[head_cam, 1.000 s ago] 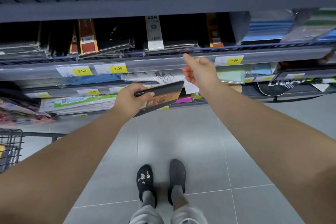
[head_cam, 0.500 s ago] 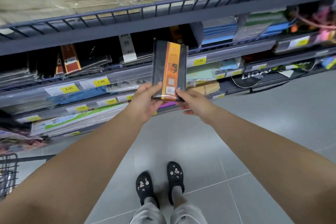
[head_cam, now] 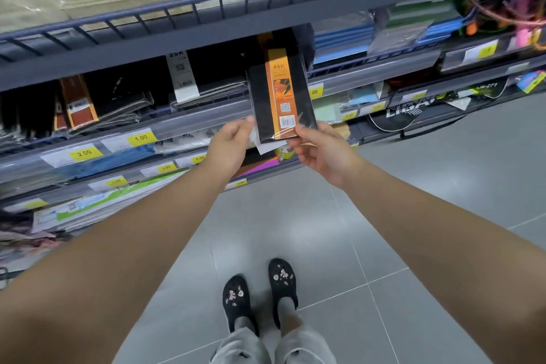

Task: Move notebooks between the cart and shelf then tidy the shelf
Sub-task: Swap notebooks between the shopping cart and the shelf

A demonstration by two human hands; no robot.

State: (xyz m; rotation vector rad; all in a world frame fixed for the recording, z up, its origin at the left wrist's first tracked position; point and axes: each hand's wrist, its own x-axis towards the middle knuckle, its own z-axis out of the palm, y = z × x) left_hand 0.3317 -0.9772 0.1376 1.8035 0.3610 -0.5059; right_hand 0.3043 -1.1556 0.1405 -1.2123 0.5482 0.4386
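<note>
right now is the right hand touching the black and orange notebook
Touching: head view shows the right hand pinching the notebook at its lower right corner.

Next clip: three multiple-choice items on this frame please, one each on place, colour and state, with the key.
1. Where is the notebook? A. in a cart B. held upright before the shelf C. on the floor
2. Colour of its band? A. orange B. green C. purple
3. What does the right hand do? A. hangs idle B. presses a price tag C. pinches the notebook's lower corner
Key: B, it stands raised against the shelf; A, the 48K strip is orange; C, thumb and fingers close on that corner.
</note>
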